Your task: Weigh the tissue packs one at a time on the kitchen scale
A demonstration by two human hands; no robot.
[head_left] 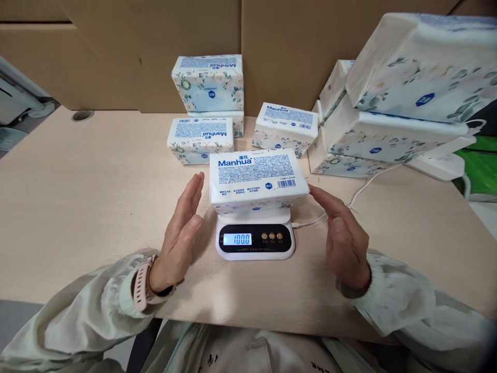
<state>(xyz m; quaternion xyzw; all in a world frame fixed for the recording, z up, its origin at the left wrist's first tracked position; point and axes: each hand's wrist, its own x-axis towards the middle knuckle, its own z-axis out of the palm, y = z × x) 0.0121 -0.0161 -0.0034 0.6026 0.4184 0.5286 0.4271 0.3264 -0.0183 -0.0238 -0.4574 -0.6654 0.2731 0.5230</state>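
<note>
A white tissue pack [258, 178] with blue Manhua print lies flat on a small white digital scale [254, 254], hiding most of its platform. The lit display [237, 239] appears to read 100.0. To the left of the pack, my left hand [180, 235] is held upright, fingers stretched and apart from it. My right hand [344, 235] is on the other side, its extended index finger at the pack's right edge; whether it touches I cannot tell. Neither hand holds anything.
Behind the scale stand a tissue pack [200, 140], a two-high stack [209, 85] and another pack [285, 127]. A taller stack [388, 134] rises at the right. A white cable [359, 189] runs from the scale to the right. Cardboard [116, 67] borders the table's back.
</note>
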